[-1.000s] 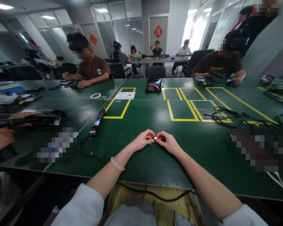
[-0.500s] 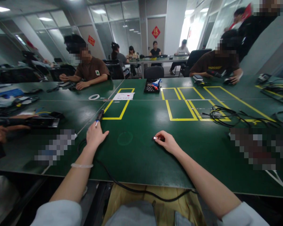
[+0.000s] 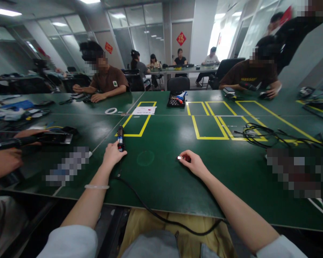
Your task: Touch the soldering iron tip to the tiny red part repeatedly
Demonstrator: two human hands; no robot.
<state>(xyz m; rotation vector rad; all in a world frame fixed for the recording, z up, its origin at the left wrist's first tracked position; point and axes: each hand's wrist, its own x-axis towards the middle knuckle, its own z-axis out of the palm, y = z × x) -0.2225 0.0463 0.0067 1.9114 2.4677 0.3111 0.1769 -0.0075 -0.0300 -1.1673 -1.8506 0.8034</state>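
My left hand [image 3: 113, 153] is closed round the near end of a dark cylindrical tool [image 3: 120, 135] with blue and red bands. The tool points away from me over the table; its exact kind is unclear. To the right, my right hand [image 3: 193, 162] pinches a small piece with a bright white face [image 3: 180, 158] and dark edges between thumb and fingertips, low over the table. That piece is too small to name. A black cable [image 3: 140, 202] runs from beside my left wrist over the table's front edge and across my lap.
The green table [image 3: 158, 179] carries yellow taped rectangles [image 3: 212, 138], a paper sheet [image 3: 144, 110], a white ring [image 3: 111, 111] and a black tray [image 3: 174, 102] of tools. Black cables [image 3: 253, 132] lie at right. A neighbour's hand [image 3: 9, 163] works at far left; people sit opposite.
The tool in my left hand has turned more upright in view, showing its blue and red bands. My right hand keeps its pinch; the whole view has shifted slightly.
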